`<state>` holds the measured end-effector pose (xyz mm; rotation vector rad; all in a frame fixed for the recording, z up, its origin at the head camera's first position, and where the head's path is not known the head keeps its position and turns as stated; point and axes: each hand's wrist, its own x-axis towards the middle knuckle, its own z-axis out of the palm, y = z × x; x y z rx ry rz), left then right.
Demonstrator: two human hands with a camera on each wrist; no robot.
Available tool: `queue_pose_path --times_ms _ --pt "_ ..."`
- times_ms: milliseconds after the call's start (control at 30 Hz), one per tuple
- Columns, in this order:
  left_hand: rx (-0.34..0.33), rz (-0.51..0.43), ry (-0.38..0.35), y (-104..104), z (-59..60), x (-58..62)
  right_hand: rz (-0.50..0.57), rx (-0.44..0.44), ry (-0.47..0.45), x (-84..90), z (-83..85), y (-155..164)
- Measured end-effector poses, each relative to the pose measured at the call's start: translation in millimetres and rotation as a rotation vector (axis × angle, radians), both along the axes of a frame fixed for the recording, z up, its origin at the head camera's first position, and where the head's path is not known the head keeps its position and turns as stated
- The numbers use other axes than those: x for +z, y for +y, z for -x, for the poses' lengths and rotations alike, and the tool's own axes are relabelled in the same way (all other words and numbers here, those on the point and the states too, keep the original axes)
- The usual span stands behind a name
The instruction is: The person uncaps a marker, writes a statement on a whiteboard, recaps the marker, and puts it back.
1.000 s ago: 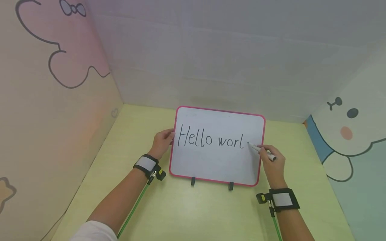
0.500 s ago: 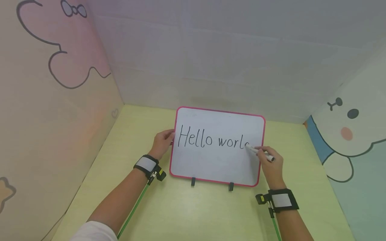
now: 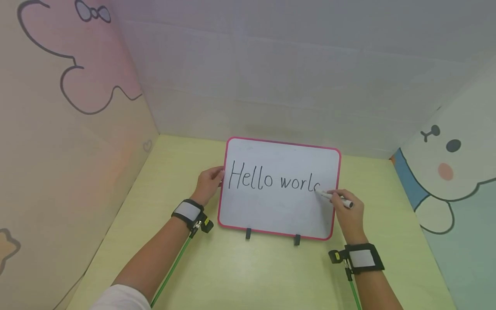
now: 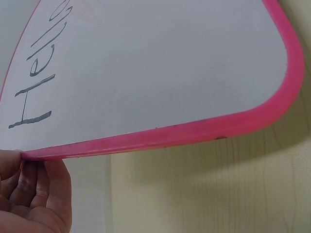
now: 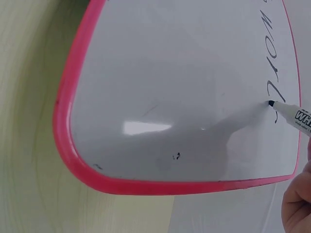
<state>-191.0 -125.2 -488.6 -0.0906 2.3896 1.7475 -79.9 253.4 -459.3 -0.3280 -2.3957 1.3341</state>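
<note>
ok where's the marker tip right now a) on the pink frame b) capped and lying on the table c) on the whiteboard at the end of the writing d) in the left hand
c: the right hand holds the marker, its tip on the whiteboard just after "worl".

In the right wrist view the marker [image 5: 293, 114] and right hand [image 5: 297, 204] are cut off by the frame's edge, its label reading only "WH", while the left wrist view cuts the left hand [image 4: 31, 194] and shows just "Hell" of the whiteboard [image 4: 160, 73] writing.
</note>
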Motion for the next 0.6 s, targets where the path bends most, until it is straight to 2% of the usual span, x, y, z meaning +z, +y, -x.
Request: queue_pose_path --times_ms 600 --pt "-0.001 -0.031 0.025 -1.5 1.1 -5.1 -0.014 -0.070 -0.013 -0.8 -1.7 1.9"
